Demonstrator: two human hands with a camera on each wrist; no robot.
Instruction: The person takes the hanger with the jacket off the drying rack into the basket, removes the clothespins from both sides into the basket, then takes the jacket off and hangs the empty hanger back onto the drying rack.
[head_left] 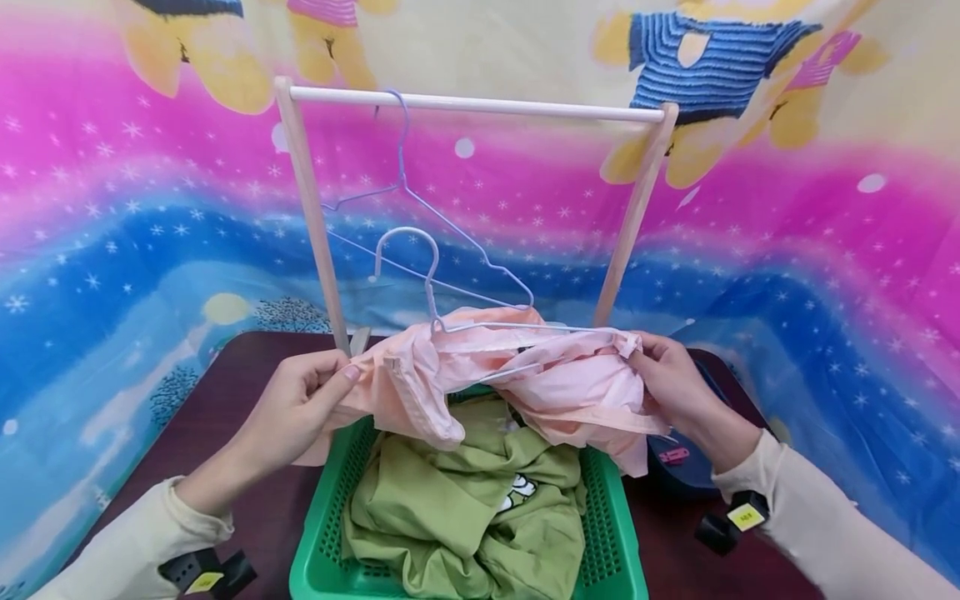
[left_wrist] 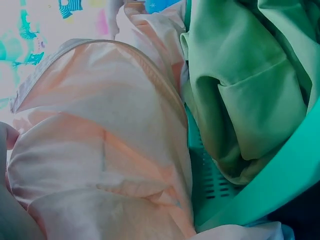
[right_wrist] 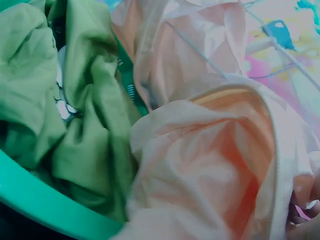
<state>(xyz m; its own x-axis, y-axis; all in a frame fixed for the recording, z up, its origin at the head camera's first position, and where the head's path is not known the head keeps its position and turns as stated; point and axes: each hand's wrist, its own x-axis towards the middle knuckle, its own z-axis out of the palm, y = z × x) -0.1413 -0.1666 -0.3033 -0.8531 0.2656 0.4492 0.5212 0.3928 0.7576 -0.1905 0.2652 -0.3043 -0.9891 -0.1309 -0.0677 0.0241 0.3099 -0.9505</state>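
Observation:
A light pink zip-up garment (head_left: 570,375) hangs bunched between my hands above the basket, draped on a pale lilac hanger (head_left: 433,275). The hanger's hook stands up, apart from the rack bar. At the left my left hand (head_left: 288,408) pinches the garment's edge between thumb and fingers. My right hand (head_left: 682,392) grips the other side near the hanger's right end, its fingertips partly hidden by cloth. The zip edge (left_wrist: 160,82) curves through the left wrist view. In the right wrist view the pink cloth (right_wrist: 200,165) falls open in folds.
A green basket (head_left: 628,567) holds a green garment (head_left: 450,492) with a white print. Behind stands a rack (head_left: 480,104) with wooden posts and another lilac hanger (head_left: 465,237) on its bar. A dark container with a pink clip (head_left: 673,456) sits at the right of the dark table (head_left: 247,375).

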